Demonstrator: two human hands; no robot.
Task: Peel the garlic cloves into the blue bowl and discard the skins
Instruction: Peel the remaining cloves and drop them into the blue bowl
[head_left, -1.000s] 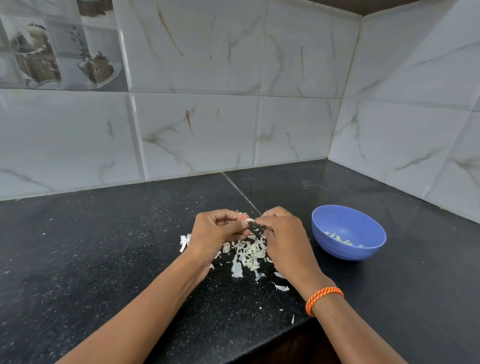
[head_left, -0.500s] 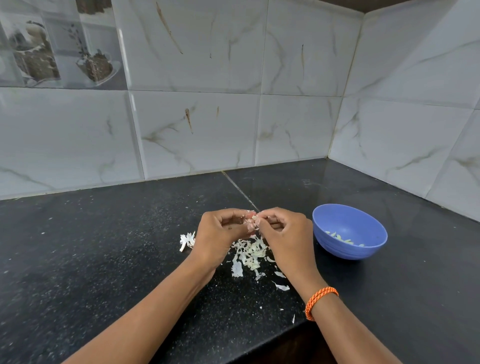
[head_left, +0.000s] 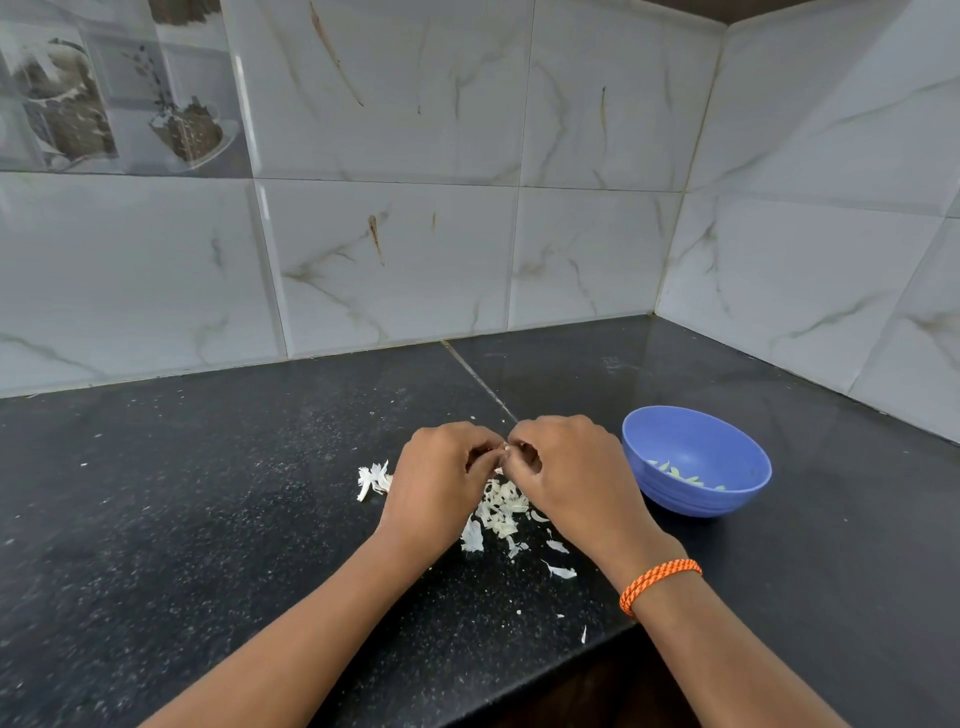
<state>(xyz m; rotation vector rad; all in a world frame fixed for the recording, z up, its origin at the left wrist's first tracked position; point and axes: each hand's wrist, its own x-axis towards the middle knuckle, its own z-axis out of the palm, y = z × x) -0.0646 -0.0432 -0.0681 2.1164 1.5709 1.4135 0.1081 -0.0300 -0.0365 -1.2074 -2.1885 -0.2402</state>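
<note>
My left hand (head_left: 439, 478) and my right hand (head_left: 569, 475) meet fingertip to fingertip above the black counter, both pinching a small garlic clove (head_left: 505, 448) that is almost wholly hidden by the curled fingers. Under and between the hands lies a pile of white garlic skins (head_left: 498, 512); a separate tuft of skin (head_left: 373, 480) lies left of my left hand. The blue bowl (head_left: 696, 462) stands just right of my right hand and holds several pale peeled cloves (head_left: 680, 474) at its bottom.
The black granite counter (head_left: 208, 519) runs into a corner of white marble-look wall tiles (head_left: 389, 260) behind and to the right. The counter's front edge (head_left: 597, 644) cuts in close beside my right forearm. Stray skin flakes (head_left: 561, 571) lie near that edge.
Both hands have drawn closer together and curled tighter round the clove, so less of it shows. The bowl and the skin pile stay put.
</note>
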